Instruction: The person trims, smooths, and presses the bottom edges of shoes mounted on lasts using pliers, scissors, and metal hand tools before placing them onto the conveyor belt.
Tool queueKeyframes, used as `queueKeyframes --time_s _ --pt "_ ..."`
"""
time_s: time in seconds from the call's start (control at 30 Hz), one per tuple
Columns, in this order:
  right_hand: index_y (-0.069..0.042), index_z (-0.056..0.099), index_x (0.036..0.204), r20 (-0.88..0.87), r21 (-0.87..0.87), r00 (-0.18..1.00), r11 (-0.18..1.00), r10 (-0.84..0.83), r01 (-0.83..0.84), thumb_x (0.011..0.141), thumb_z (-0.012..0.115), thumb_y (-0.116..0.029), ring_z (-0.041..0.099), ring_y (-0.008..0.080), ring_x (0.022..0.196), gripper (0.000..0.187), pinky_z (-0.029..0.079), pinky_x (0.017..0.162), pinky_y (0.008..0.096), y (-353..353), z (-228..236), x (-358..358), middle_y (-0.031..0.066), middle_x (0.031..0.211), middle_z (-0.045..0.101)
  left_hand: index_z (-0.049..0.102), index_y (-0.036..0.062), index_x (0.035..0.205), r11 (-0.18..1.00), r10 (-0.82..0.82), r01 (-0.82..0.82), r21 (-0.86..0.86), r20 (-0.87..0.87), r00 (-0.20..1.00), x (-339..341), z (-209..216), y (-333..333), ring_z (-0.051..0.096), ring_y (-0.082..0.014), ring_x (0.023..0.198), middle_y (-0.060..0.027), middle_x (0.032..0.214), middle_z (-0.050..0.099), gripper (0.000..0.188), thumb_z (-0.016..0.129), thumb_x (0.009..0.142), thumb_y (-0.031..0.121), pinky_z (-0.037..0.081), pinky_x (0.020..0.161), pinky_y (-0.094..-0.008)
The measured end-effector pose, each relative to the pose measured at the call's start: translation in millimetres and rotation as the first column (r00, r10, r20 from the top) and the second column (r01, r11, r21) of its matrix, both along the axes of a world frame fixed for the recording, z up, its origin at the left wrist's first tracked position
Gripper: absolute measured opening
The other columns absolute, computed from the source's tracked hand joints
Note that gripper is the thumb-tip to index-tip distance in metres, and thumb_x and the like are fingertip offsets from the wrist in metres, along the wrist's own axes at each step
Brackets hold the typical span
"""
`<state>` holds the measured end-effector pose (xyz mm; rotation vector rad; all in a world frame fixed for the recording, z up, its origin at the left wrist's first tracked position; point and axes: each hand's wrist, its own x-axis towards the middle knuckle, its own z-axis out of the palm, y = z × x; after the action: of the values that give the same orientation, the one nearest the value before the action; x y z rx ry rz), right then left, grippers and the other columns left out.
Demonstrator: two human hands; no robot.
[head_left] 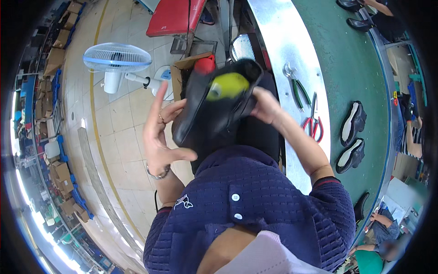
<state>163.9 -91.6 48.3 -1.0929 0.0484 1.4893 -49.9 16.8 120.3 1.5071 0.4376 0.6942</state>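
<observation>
A black shoe (196, 105) hangs tilted above my lap, slightly blurred by motion. Inside its opening shows a bright yellow-green piece (235, 84), perhaps an insole or a last; I cannot tell which. My right hand (267, 106) is closed on the shoe's edge at the right, its fingertips partly hidden behind the upper. Beside the shoe's left side, my left hand (159, 139) is open, thumb and forefinger spread wide. Its bent middle fingers come close to the shoe; whether they touch it is unclear.
Green-handled pliers (296, 86) and a red-handled tool (313, 123) lie on the metal bench strip (283, 36) to my right. Beyond, two black shoes (352, 123) rest on a green conveyor (326, 59). A fan (116, 59), a cardboard box (180, 68) and a red seat (173, 18) stand ahead and left.
</observation>
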Motion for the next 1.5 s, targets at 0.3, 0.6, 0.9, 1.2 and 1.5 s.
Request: queueKeyframes --time_s 0.3,0.6,0.9,1.2,1.5 --pt "-0.001 0.053 0.102 -0.629 0.122 0.652 0.882 0.423 -0.455 0.095 0.035 -0.044 0.057 0.0176 0.060 0.047 0.045 0.044 0.0187 -24.0 -51.1 -65.2 0.0129 0.083 0.059 0.043 0.0017 0.125 0.844 -0.088 0.060 -0.533 -0.027 0.996 -22.8 -125.8 -13.1 0.053 -0.0204 0.107 -0.0059 0.114 0.056 0.084 0.081 0.050 -0.001 0.045 0.090 -0.0328" --pt "-0.002 0.053 0.115 0.879 -0.185 -0.390 0.950 0.275 0.251 0.079 0.063 -0.024 0.050 0.0368 0.105 0.043 0.040 0.089 0.0413 -66.3 -107.5 93.2 0.0222 0.110 0.056 0.045 0.0006 0.123 0.754 0.040 -0.183 -0.631 -0.234 0.971 -33.7 -113.9 -1.4 0.055 -0.0129 0.092 -0.0050 0.104 0.057 0.063 0.074 0.069 0.013 0.044 0.082 -0.0257" --pt "-0.004 0.051 0.122 0.747 -0.480 -0.307 0.798 0.590 0.365 0.086 0.053 -0.031 0.050 0.0379 0.105 0.046 0.038 0.089 0.0466 -75.8 -127.6 118.8 0.0228 0.109 0.054 0.044 -0.0010 0.126 0.855 -0.006 -0.161 -0.492 -0.319 0.948 12.0 -95.4 -8.0 0.056 -0.0122 0.091 -0.0074 0.104 0.059 0.070 0.078 0.068 0.020 0.045 0.080 -0.0256" --pt "-0.005 0.053 0.111 0.287 0.347 0.907 0.916 -0.308 0.202 0.093 0.051 -0.029 0.059 0.0161 0.085 0.030 0.037 0.047 0.0157 -26.9 -34.9 80.7 0.0082 0.086 0.060 0.045 -0.0043 0.123 0.857 0.010 -0.174 -0.485 -0.323 0.946 14.1 -89.6 -27.1 0.058 -0.0135 0.091 -0.0094 0.103 0.060 0.072 0.079 0.066 0.023 0.046 0.080 -0.0264" --pt "-0.012 0.036 0.066 0.059 0.580 0.977 0.803 -0.204 0.133 0.093 0.038 -0.048 0.047 0.0225 0.067 0.046 0.032 0.049 0.0252 25.1 8.7 -11.3 0.0040 0.060 0.038 0.043 -0.0011 0.124 0.744 0.058 -0.161 -0.649 -0.178 0.982 20.2 -122.3 -62.0 0.055 -0.0139 0.098 -0.0062 0.108 0.057 0.072 0.081 0.064 0.010 0.044 0.086 -0.0275"
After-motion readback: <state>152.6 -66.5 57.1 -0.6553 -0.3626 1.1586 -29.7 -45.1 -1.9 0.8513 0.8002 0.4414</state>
